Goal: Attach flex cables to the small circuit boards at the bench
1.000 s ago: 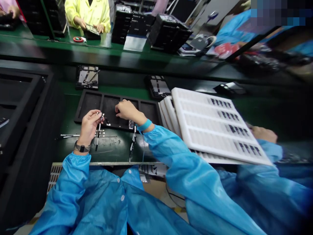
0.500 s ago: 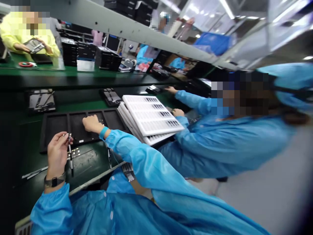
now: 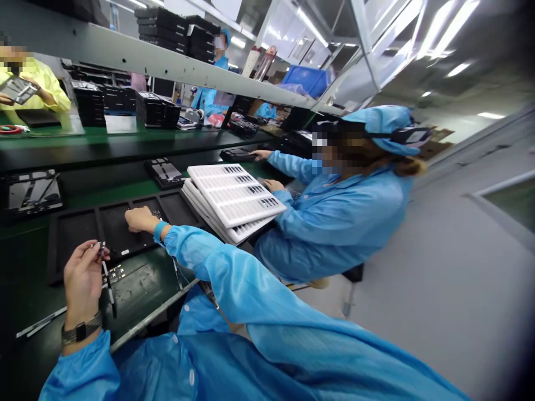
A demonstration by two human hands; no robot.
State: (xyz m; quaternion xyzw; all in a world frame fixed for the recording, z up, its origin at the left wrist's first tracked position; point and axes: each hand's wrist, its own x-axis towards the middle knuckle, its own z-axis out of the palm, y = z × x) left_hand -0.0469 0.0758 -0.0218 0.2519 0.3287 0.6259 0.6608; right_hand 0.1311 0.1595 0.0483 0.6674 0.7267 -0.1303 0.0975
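My left hand (image 3: 82, 275), a watch on its wrist, pinches the top end of a thin black-and-white flex cable (image 3: 108, 283), which hangs down over the green bench. Over a black compartment tray (image 3: 79, 229) is my right hand (image 3: 141, 219), its fingers curled closed. Whatever those fingers hold, if anything, is hidden from this angle. A small white piece (image 3: 125, 252) rests on the tray's near edge. Several small circuit boards (image 3: 115, 274) lie on the bench beside my left hand. More thin strips (image 3: 39, 324) lie at the bench's left.
White slotted trays (image 3: 217, 192) stand stacked to the right, the top one holding dark pieces. A co-worker in blue (image 3: 334, 206) sits beyond them. Opened devices (image 3: 34, 192) lie behind the black tray. A metal shelf beam (image 3: 167, 69) crosses above the bench.
The view has swung right, so everything sits further left in the picture. My left hand still pinches the flex cable, and my right hand stays over the black tray.
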